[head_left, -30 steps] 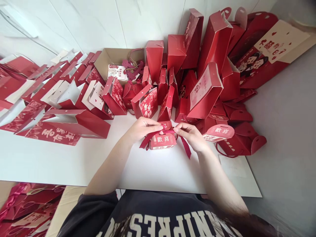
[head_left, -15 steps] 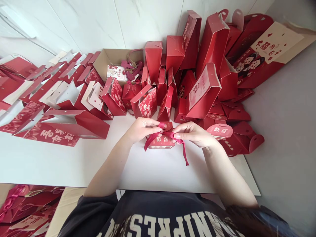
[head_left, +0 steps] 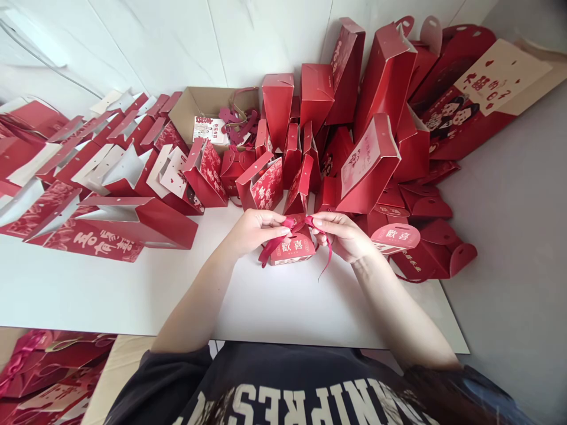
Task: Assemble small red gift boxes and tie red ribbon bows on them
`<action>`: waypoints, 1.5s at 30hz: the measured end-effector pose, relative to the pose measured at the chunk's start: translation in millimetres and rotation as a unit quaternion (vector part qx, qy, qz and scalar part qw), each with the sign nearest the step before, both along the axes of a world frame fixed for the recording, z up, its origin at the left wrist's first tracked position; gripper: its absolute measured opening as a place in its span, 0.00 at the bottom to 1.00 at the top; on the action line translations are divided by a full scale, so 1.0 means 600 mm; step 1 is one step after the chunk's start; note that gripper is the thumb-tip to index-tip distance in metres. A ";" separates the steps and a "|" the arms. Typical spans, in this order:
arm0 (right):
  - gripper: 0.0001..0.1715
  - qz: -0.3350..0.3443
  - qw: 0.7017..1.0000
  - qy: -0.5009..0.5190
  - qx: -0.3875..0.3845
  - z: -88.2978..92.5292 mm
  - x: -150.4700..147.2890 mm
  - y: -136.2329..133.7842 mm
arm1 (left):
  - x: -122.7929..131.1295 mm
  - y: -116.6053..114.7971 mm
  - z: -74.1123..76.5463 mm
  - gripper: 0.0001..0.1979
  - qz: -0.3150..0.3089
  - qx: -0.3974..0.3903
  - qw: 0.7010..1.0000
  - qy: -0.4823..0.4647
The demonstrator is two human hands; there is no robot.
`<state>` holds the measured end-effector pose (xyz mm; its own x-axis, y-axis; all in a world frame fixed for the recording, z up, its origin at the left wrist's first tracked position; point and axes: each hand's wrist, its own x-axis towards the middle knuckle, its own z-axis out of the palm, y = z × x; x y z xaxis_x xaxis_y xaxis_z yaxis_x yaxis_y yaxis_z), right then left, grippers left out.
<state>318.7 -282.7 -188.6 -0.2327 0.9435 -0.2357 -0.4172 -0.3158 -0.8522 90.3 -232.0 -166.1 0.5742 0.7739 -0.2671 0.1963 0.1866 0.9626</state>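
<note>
A small red gift box (head_left: 293, 250) with pale lettering stands on the white table in front of me. Across its top runs a dark pink ribbon (head_left: 271, 249), looped into a bow shape. My left hand (head_left: 261, 229) pinches the ribbon's left loop between thumb and fingers, just above the box's left top edge. On the other side my right hand (head_left: 341, 232) pinches the right part of the ribbon, one tail hanging down below its fingers. The knot between the hands is too small to make out clearly.
Rows of red paper gift bags (head_left: 133, 221) fill the table's left side. Behind stands a cardboard box (head_left: 182, 115) with ribbons and cards inside. Taller red bags (head_left: 372, 171) and folded boxes (head_left: 425, 251) crowd the right. More red bags (head_left: 57, 366) lie low at the left.
My right hand has moved slightly up and left, drawing the ribbon into a loop on the right. The box has tilted a little. My left hand has barely moved.
</note>
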 end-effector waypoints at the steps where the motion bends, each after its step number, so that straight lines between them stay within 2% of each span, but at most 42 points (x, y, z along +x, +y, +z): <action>1: 0.12 0.007 1.000 -0.004 0.007 0.000 -0.001 0.000 | 0.001 0.000 -0.001 0.16 -0.004 0.000 1.000 0.003; 6: 0.15 0.088 0.993 -0.040 0.067 0.007 -0.009 0.001 | 0.003 0.004 -0.007 0.18 -0.041 0.016 0.999 -0.009; 9: 0.17 0.119 0.981 -0.101 0.115 0.012 -0.015 0.004 | 0.003 0.006 -0.008 0.19 -0.058 0.017 0.998 -0.024; 16: 0.16 0.110 0.924 -0.289 0.226 0.019 -0.023 0.004 | 0.003 0.009 -0.010 0.16 -0.074 0.017 0.997 -0.012; 21: 0.18 0.118 0.901 -0.332 0.254 0.021 -0.021 0.001 | 0.002 0.011 -0.005 0.14 -0.082 0.021 0.996 -0.006; 25: 0.17 0.119 0.887 -0.348 0.278 0.021 -0.020 0.001 | 0.001 0.008 0.004 0.16 -0.105 0.012 0.994 0.004; 27: 0.17 0.123 0.885 -0.349 0.282 0.022 -0.020 0.001 | 0.003 0.006 0.007 0.17 -0.101 0.015 0.995 0.013; 30: 0.15 0.124 0.885 -0.348 0.284 0.022 -0.023 0.000 | 0.009 0.001 0.006 0.14 -0.062 0.037 0.997 0.027; 35: 0.15 0.091 0.909 -0.316 0.255 0.017 -0.024 -0.004 | 0.016 -0.008 0.007 0.13 -0.041 0.065 0.996 0.052; 41: 0.17 0.090 0.904 -0.329 0.257 0.018 -0.021 -0.008 | 0.012 -0.009 0.004 0.16 -0.038 0.033 0.998 0.036; 43: 0.17 0.068 0.909 -0.325 0.254 0.019 -0.021 -0.009 | 0.010 -0.007 -0.001 0.16 -0.033 0.035 0.998 0.033; 45: 0.15 0.015 0.921 -0.307 0.238 0.020 -0.021 -0.010 | 0.010 -0.005 -0.004 0.16 -0.028 0.039 0.998 0.033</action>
<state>306.3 -288.7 -176.6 -0.2200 0.9696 0.1067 0.1928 0.1504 -0.9696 96.2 -235.2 -168.8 0.6002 0.7610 -0.2462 0.2686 0.0982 0.9582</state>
